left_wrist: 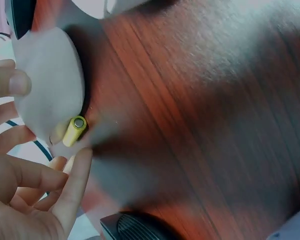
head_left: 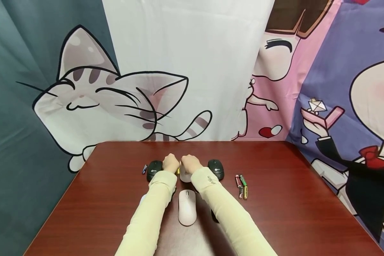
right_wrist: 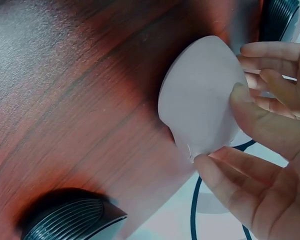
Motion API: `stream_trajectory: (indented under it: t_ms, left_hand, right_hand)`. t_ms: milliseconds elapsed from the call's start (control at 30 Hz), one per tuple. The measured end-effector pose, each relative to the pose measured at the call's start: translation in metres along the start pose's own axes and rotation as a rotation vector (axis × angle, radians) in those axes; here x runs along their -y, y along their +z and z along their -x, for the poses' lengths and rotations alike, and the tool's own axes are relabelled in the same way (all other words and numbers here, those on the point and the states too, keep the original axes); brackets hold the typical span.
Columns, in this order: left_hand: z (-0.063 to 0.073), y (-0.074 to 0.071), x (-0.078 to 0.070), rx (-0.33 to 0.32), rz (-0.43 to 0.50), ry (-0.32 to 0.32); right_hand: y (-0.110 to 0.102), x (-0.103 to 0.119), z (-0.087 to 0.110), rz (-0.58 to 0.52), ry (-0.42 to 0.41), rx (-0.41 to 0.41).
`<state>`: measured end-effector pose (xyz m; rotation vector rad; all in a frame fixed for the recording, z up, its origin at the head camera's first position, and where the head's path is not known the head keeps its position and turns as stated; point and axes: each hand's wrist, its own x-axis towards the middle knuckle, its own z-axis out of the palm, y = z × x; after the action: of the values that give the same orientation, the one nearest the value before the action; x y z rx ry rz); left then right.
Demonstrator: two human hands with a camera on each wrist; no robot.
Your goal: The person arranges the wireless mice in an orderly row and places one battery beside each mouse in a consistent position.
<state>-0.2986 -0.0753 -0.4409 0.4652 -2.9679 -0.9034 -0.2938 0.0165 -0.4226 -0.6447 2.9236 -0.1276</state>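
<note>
A white computer mouse (right_wrist: pixel 200 95) is tilted up off the wooden table. My right hand (right_wrist: pixel 270 180) holds it, the thumb on its broad face and the fingers at its edge. In the left wrist view, a yellow battery (left_wrist: pixel 75 131) shows at the mouse's lower edge; whether it sits inside the mouse I cannot tell. Just below the battery is my left hand (left_wrist: pixel 35 200), its thumb and fingers parted, with a small gap to the battery. From the head, both hands meet near the table's far middle, mostly covering the mouse.
Black mice flank the hands, one left (head_left: pixel 154 170), one right (head_left: pixel 216 169). Nearer stands another white mouse (head_left: pixel 187 208). Several batteries (head_left: pixel 242 186) lie at the right, and a blue battery (head_left: pixel 144 169) at the left. A dark object (head_left: pixel 214 216) is partly hidden by the right sleeve.
</note>
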Motion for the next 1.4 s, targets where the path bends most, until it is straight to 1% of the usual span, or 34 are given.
stream_trajectory:
  t_ms: [100,200,300,367,467,600,700,800,900,1033,1133,1300,1400]
  left_hand:
    - [0.000,-0.002,0.002,0.027,-0.010,0.014]
    - [0.000,-0.007,0.001,0.048,-0.020,0.036]
    - [-0.001,-0.011,-0.002,0.044,-0.032,0.041]
    - [-0.001,-0.014,-0.002,0.038,-0.042,0.045]
    - [0.000,-0.017,-0.004,0.037,-0.039,0.051]
    - [0.003,-0.023,-0.005,0.051,-0.055,0.069]
    - [0.007,-0.027,-0.004,0.063,-0.084,0.119]
    - [0.012,-0.030,-0.002,0.065,-0.101,0.186]
    - [0.019,-0.032,-0.003,0.082,-0.091,0.232]
    - [0.026,-0.034,-0.007,0.104,-0.080,0.293]
    - [0.032,-0.035,-0.012,0.099,-0.081,0.337]
    - [0.043,-0.034,-0.018,0.081,-0.063,0.388]
    - [0.051,-0.031,-0.022,0.066,-0.036,0.430]
  right_hand:
    - [0.002,0.001,0.004,-0.012,-0.006,0.005]
    - [0.001,0.000,0.008,-0.007,-0.011,0.025]
    - [-0.002,-0.001,0.011,-0.003,-0.027,0.057]
    - [-0.004,-0.001,0.012,0.006,-0.044,0.063]
    - [-0.010,-0.001,0.014,0.009,-0.048,0.040]
    - [-0.019,-0.003,0.018,0.030,-0.048,-0.003]
    - [-0.024,-0.004,0.024,0.043,-0.073,-0.026]
    - [-0.028,-0.003,0.033,0.027,-0.115,-0.048]
    - [-0.033,-0.004,0.042,0.008,-0.159,-0.077]
    - [-0.041,-0.012,0.055,-0.019,-0.181,-0.106]
    - [-0.049,-0.020,0.063,-0.059,-0.201,-0.136]
    - [-0.060,-0.035,0.074,-0.158,-0.245,-0.215]
    - [-0.064,-0.045,0.080,-0.251,-0.230,-0.259]
